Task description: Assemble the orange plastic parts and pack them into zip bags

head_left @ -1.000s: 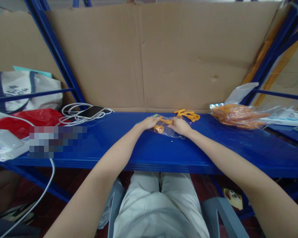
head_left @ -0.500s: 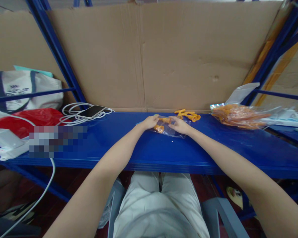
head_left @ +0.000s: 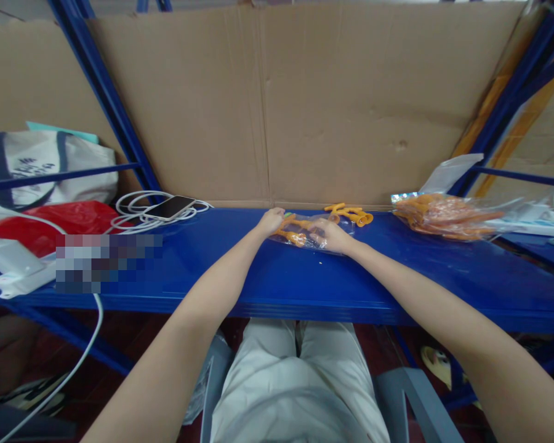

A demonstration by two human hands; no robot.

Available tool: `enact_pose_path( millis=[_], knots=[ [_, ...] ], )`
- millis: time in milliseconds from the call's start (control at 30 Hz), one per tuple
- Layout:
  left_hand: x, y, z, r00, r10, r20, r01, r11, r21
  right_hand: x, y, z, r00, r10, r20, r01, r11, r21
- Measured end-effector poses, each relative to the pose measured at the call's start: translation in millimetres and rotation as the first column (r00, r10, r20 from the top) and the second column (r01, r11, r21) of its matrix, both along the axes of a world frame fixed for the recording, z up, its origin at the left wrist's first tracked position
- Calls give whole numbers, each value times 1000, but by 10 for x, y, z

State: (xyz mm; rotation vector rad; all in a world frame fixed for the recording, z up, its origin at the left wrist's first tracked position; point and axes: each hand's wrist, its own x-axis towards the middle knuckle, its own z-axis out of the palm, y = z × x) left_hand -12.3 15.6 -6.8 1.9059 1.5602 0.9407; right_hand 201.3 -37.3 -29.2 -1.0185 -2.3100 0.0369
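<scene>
A clear plastic bag (head_left: 311,243) with orange plastic pieces (head_left: 296,239) inside lies on the blue table. At its left end, my left hand (head_left: 271,222) is closed on the plastic, beside a small green patch. My right hand (head_left: 330,235) has its fingers curled around the right part of the bag, partly hiding what is inside. Just behind the right hand, several loose orange pieces with flared, funnel-like ends (head_left: 351,214) rest on the table.
A larger bag of orange pieces (head_left: 443,216) lies at the right. A phone (head_left: 170,208) rests on coiled white cable at the left, near a red plastic bag (head_left: 83,221) and a canvas tote (head_left: 83,163). Cardboard (head_left: 323,111) stands along the back.
My left hand has moved slightly left to the bag's end and closed there. My right hand has curled in on the bag. More of the orange pieces inside shows between the hands.
</scene>
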Motion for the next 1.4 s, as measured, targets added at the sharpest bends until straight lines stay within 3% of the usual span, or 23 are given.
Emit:
enact_pose_path(
  millis=[200, 333, 733, 1167, 1300, 1400],
  knots=[
    [7, -92, 22, 944, 54, -325, -2, 988, 157, 6, 69, -78, 997, 78, -19, -77, 996, 33],
    [-15, -127, 4, 890, 126, -438, -48, 982, 185, 15, 109, -111, 996, 81, -34, -79, 996, 52],
    [-13, -48, -33, 911, 134, -391, -69, 982, 175, -17, 8, -67, 985, 153, -80, -164, 975, -153],
    [24, -119, -17, 887, 126, -444, -9, 967, 255, -69, 15, -56, 963, 224, -152, -246, 958, -148],
    [59, -158, 1, 885, 94, -457, 75, 938, 338, -106, 14, -66, 956, 246, -160, -270, 950, -154],
    [95, -168, 6, 880, -11, -476, 204, 912, 356, -130, -1, -59, 944, 289, -157, -315, 933, -175]
  ],
)
